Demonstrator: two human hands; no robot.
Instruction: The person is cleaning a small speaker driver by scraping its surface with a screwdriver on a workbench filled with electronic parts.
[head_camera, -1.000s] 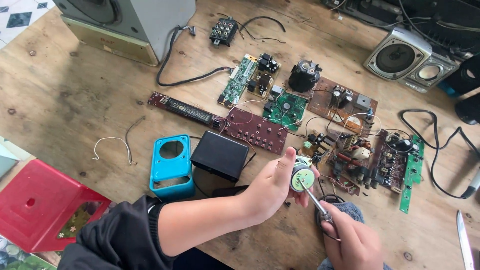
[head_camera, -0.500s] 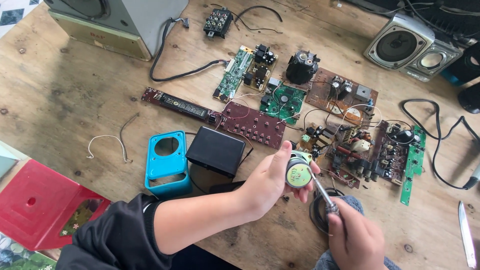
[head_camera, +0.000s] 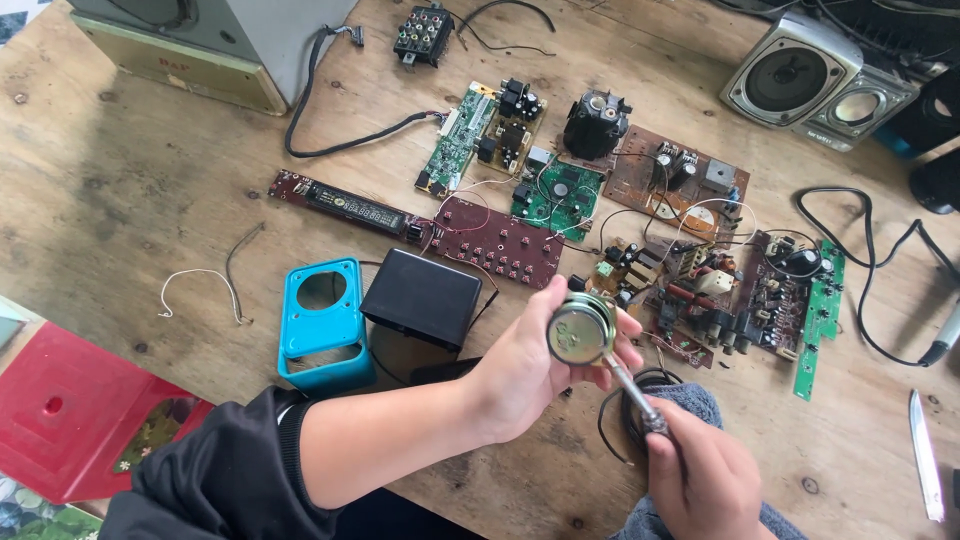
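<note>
My left hand (head_camera: 525, 375) holds a small round speaker driver (head_camera: 580, 331), its metal back turned up toward me. My right hand (head_camera: 705, 478) grips a screwdriver (head_camera: 632, 392) by the handle, and the shaft tip rests against the lower edge of the driver. Both hands hover over the wooden table (head_camera: 120, 210), just in front of a cluster of circuit boards (head_camera: 700, 285). A black box (head_camera: 421, 297) and a blue plastic speaker shell (head_camera: 321, 320) lie to the left of my left hand.
Green and brown boards (head_camera: 560, 195), a dark red button board (head_camera: 497, 243) and a long display strip (head_camera: 345, 207) spread across the middle. A silver speaker (head_camera: 815, 80) stands far right, a grey casing (head_camera: 210, 45) far left, a red lid (head_camera: 70, 425) near left, black cables (head_camera: 870, 260) at right.
My left hand has turned the round driver and shifted it slightly left and down. The screwdriver in my right hand stays against its edge.
</note>
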